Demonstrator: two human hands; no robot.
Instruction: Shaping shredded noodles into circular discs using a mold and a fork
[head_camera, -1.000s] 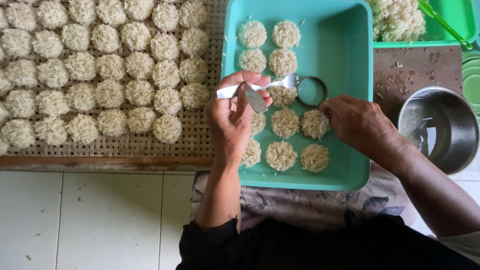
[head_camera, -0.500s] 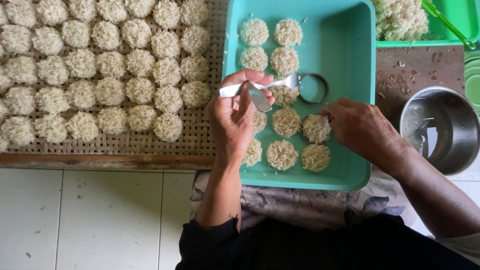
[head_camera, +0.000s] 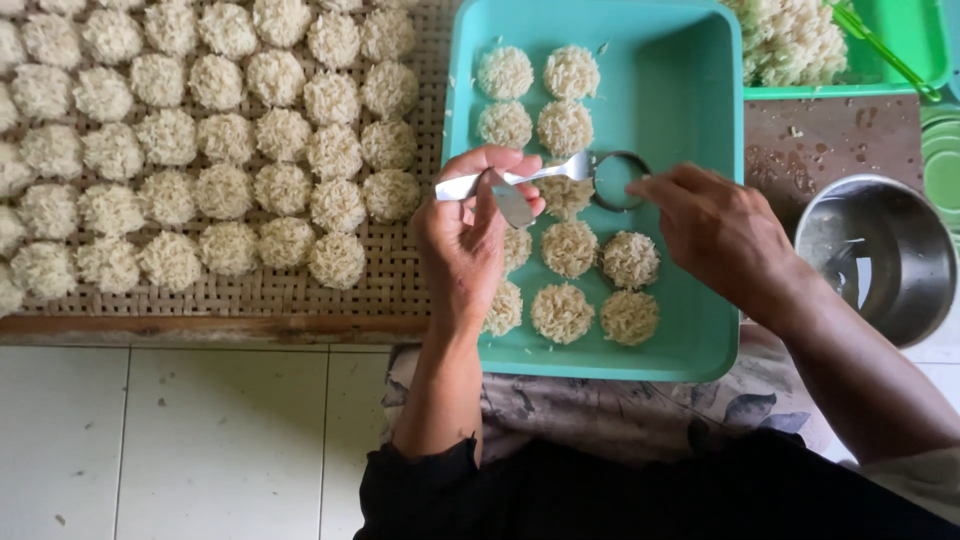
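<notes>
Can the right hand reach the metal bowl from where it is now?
Probably yes: the right hand is at the metal ring, and the metal bowl sits uncovered just beside its wrist.

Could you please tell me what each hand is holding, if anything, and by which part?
The left hand holds a fork by its handle. The right hand touches the metal ring at its rim; a firm grip cannot be told.

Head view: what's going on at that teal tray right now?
A person's left hand holds a fork and a spoon over the teal tray. The right hand touches a metal ring set on the tray floor beside round noodle patties. More patties cover the woven mat on the left.
</notes>
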